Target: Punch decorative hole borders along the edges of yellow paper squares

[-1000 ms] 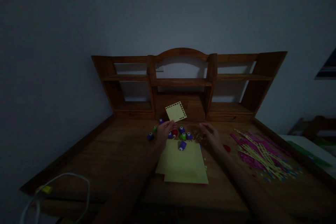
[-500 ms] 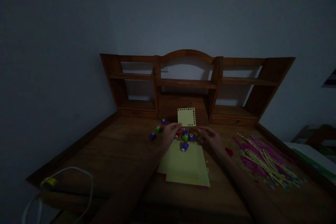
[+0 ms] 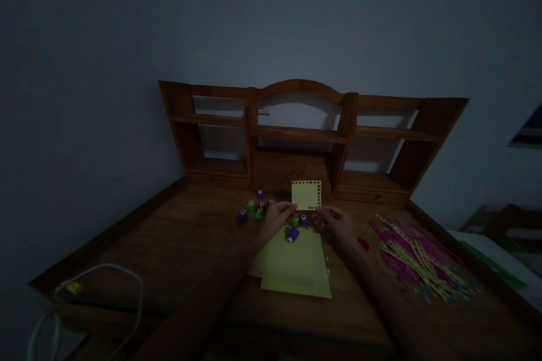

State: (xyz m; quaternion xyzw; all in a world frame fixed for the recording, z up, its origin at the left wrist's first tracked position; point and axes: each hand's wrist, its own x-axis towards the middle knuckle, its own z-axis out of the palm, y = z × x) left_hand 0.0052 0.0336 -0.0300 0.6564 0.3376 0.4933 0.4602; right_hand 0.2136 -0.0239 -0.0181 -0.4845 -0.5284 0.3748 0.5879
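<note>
A small yellow paper square with punched holes along its edges stands upright above the desk. My left hand pinches its lower left corner. My right hand has its fingertips at the lower right corner; in the dim light I cannot tell if they touch it. Below the hands lies a stack of yellow paper sheets with a purple punch standing on its far edge. Several small purple and green punches are scattered just behind my left hand.
The wooden desk has a shelf hutch at the back. A heap of pink and yellow paper strips lies at the right. A small red piece rests beside my right hand. A white cable loops at the front left.
The paper square has turned from tilted to upright and shifted right. My right hand has come in from the right to its lower corner.
</note>
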